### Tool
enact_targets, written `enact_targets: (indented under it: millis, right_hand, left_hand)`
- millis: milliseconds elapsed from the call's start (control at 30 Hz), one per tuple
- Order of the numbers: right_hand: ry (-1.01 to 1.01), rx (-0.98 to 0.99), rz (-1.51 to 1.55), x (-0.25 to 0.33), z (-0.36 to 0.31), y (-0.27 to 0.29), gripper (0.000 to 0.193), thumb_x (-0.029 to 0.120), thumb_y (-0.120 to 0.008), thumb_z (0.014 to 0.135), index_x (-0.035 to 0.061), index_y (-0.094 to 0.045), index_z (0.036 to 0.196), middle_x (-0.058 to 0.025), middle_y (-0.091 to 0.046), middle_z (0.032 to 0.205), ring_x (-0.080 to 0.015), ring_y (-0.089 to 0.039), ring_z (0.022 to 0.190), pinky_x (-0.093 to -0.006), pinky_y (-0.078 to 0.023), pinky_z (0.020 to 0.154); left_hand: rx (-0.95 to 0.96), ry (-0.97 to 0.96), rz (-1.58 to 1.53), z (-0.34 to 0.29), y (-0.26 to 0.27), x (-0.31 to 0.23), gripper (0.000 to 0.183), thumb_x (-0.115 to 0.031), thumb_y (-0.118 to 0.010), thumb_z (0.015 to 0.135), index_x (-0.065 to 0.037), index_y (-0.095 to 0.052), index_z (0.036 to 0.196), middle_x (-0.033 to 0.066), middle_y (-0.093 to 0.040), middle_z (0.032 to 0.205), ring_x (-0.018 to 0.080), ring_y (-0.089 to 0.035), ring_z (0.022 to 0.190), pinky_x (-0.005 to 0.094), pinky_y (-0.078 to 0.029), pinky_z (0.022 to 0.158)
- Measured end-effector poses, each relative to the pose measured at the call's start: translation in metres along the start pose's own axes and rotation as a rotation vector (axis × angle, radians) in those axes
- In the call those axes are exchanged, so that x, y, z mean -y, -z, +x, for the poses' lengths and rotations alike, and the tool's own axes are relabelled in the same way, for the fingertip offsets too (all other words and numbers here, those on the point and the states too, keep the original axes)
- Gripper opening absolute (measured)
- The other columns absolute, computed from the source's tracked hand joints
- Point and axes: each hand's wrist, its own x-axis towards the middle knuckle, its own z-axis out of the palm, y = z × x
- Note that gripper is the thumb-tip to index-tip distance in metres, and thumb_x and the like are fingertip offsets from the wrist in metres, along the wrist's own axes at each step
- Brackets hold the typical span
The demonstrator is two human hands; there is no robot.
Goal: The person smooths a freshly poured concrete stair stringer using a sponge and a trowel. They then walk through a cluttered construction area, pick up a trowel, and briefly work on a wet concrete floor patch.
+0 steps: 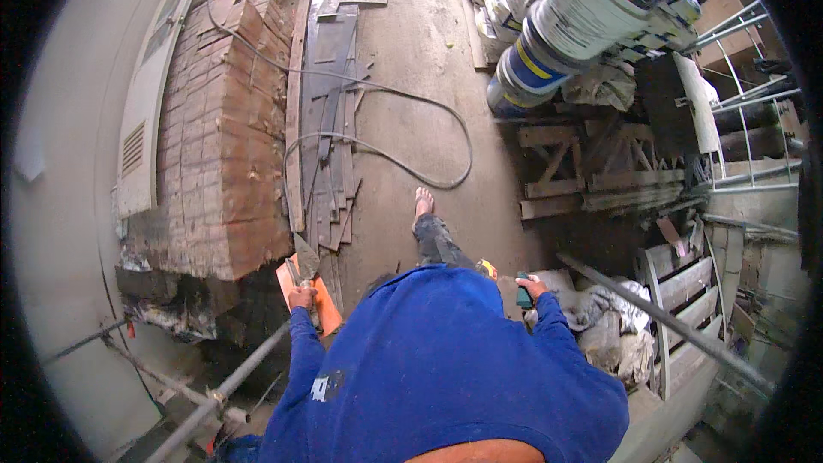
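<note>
My left hand (301, 297), out to the left of my body, is closed round a pointing trowel (306, 259) and a flat orange board (327, 307). The trowel's pointed grey blade sticks out ahead of the fingers, and the board shows on both sides of them. On the other side, my right hand (536, 286) grips a small dark green block (524, 293); its exact kind is too small to make out. Both blue sleeves reach down past my torso.
Stacked bricks (201, 133) stand on the left beside long planks (321, 120). A hose (429, 103) loops over the floor. Stacked buckets (549, 51) and metal racks (746, 120) are on the right. Steel poles (677, 326) (231, 386) flank me, with crumpled sacks (613, 326) nearby.
</note>
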Motion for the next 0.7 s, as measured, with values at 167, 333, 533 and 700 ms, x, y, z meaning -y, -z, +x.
enact_targets:
  millis: [167, 333, 533, 700]
  right_hand:
    - [0.115, 0.06, -0.253, 0.165, 0.123, -0.012, 0.067, 0.043, -0.077, 0.069, 0.0003, -0.06, 0.117, -0.0157, -0.065, 0.11, -0.0255, -0.064, 0.096, -0.0373, -0.051, 0.085]
    - [0.295, -0.046, -0.227, 0.406, 0.176, -0.016, 0.072, 0.045, -0.079, 0.065, -0.0003, -0.059, 0.117, -0.0165, -0.065, 0.11, -0.0243, -0.063, 0.099, -0.0349, -0.049, 0.086]
    - [0.417, -0.054, -0.18, 0.641, 0.282, -0.04, 0.068, 0.037, -0.079, 0.069, -0.0011, -0.057, 0.121, -0.0118, -0.064, 0.109, -0.019, -0.061, 0.095, -0.0337, -0.05, 0.083]
    - [0.374, -0.136, -0.31, 0.776, 0.313, -0.049, 0.077, 0.048, -0.076, 0.066, -0.0021, -0.056, 0.121, -0.0198, -0.063, 0.116, -0.0278, -0.06, 0.107, -0.0354, -0.046, 0.093]
  left_hand:
    - [-0.125, -0.131, 0.321, 0.11, -0.038, -0.108, 0.047, -0.048, -0.054, 0.085, -0.006, -0.07, 0.097, 0.0226, -0.067, 0.098, 0.0351, -0.065, 0.091, 0.0469, -0.05, 0.079]
    - [0.304, -0.24, 0.709, 0.168, -0.036, -0.219, 0.041, -0.048, -0.058, 0.082, -0.015, -0.071, 0.102, 0.0192, -0.067, 0.105, 0.0362, -0.064, 0.098, 0.0466, -0.05, 0.085]
    - [-0.072, -0.378, 0.378, 0.249, -0.041, -0.377, 0.034, -0.041, -0.069, 0.07, -0.019, -0.073, 0.095, 0.0199, -0.069, 0.092, 0.0345, -0.066, 0.088, 0.0469, -0.049, 0.08]
    - [0.23, 0.14, 0.072, 0.364, -0.003, -0.558, 0.042, -0.027, -0.072, 0.059, 0.006, -0.069, 0.085, 0.0208, -0.069, 0.09, 0.0305, -0.066, 0.087, 0.0451, -0.05, 0.077]
